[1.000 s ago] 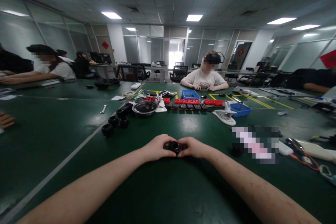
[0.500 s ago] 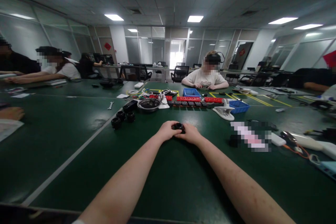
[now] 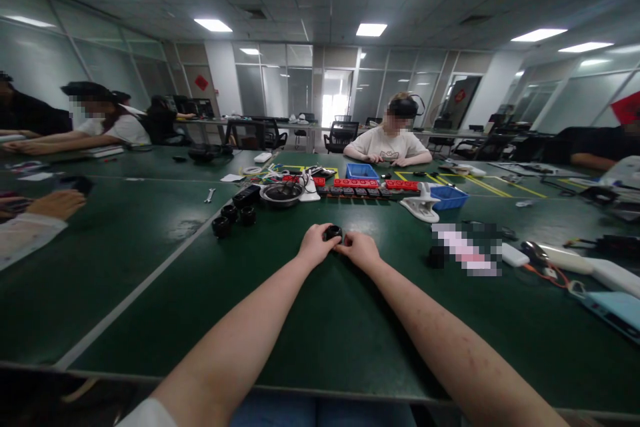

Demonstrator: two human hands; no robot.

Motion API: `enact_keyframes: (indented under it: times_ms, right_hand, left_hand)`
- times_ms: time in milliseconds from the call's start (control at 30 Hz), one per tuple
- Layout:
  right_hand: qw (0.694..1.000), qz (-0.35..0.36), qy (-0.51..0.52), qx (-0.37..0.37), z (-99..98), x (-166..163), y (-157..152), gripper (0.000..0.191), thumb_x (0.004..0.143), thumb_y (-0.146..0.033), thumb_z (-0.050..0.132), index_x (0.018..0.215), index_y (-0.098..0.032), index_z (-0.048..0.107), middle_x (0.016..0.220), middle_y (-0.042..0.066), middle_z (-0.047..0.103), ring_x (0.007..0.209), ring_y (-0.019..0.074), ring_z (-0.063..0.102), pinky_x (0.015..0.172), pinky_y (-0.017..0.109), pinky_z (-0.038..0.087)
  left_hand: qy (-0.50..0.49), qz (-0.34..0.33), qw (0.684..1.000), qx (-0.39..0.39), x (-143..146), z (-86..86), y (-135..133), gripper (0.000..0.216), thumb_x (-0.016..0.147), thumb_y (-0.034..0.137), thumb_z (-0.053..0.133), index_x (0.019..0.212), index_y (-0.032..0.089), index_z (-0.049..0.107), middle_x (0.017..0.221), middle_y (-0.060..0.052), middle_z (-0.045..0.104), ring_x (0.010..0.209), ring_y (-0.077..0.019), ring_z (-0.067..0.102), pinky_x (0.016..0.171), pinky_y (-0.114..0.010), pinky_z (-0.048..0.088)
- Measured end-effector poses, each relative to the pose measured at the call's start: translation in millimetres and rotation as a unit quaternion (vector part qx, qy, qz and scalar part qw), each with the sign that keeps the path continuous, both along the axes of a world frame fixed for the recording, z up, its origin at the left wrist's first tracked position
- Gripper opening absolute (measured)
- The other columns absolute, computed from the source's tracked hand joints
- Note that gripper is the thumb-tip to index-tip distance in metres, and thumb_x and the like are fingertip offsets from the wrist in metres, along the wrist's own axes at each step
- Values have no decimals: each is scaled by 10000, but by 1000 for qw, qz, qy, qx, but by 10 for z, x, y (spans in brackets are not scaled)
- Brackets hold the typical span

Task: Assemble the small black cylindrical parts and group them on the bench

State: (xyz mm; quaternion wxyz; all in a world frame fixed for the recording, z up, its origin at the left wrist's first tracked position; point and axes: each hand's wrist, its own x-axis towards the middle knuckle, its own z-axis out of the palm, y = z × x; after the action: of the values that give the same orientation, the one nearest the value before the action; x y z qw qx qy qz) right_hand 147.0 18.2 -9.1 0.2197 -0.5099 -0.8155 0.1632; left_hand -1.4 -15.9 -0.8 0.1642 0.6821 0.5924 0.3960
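My left hand (image 3: 317, 245) is closed around a small black cylindrical part (image 3: 333, 232) with a round opening on top, held at the table surface. On its right side, my right hand (image 3: 360, 248) has its fingers curled, the tips close to my left thumb. Whether those fingers pinch anything is too small to see. Farther left stand several similar black parts (image 3: 221, 226) in a cluster. Behind them are a black oblong box (image 3: 247, 195) and a dark round pan (image 3: 281, 203).
Red and black strips (image 3: 356, 183) run across the green table (image 3: 300, 320). Beyond my right hand are a white stand (image 3: 421, 208), a blue bin (image 3: 449, 197) and a black object (image 3: 437, 256). A wrench (image 3: 209, 195) lies left. A person (image 3: 393, 140) sits opposite; another person's hand (image 3: 57, 204) is left.
My right hand has drawn off the black part's right side, leaving more of it showing in my left hand. The view has shifted slightly. The other person's hand at left has moved inward.
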Motion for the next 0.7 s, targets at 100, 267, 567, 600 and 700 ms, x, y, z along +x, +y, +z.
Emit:
enact_keyframes:
  times_ms: [100, 267, 567, 600, 700]
  right_hand:
    - [1000, 0, 6, 14, 33, -1, -29, 374, 652, -484, 609, 802, -147, 547, 861, 94, 543, 868, 251, 485, 718, 352, 345]
    - [992, 114, 22, -41, 135, 145, -10, 397, 656, -330, 655, 994, -164, 529, 878, 29, 565, 794, 153, 517, 697, 263, 386]
    - [984, 148, 19, -101, 131, 211, 78, 218, 661, -232, 642, 845, -149, 557, 662, -40, 528, 624, 102, 506, 578, 200, 395]
    - [987, 132, 17, -93, 118, 197, 70, 239, 651, -255, 652, 842, -151, 552, 662, -38, 527, 622, 108, 504, 572, 206, 391]
    - [997, 62, 6, -52, 73, 115, 10, 310, 631, -363, 661, 823, -153, 538, 715, 3, 544, 677, 154, 509, 599, 252, 378]
  left_hand:
    - [-10, 5, 1000, 2, 1, -14, -16, 483, 700, 289, 636, 1142, 129, 523, 944, -97, 584, 805, -217, 560, 732, -319, 444]
    - [-32, -56, 998, -10, -58, 7, -24, 467, 675, 245, 662, 1114, 136, 543, 912, -71, 614, 739, -178, 556, 669, -278, 448]
    - [-68, -130, 988, -48, -127, 14, 36, 417, 635, 186, 701, 1039, 156, 600, 801, -22, 647, 685, -138, 565, 644, -241, 450]
    - [-70, -122, 989, -47, -111, 4, 36, 410, 633, 189, 703, 1029, 158, 601, 790, -21, 645, 677, -139, 566, 637, -243, 450]
    - [-78, -74, 994, -34, -31, -42, 26, 391, 628, 198, 707, 998, 150, 591, 824, -39, 636, 703, -154, 572, 644, -256, 451]
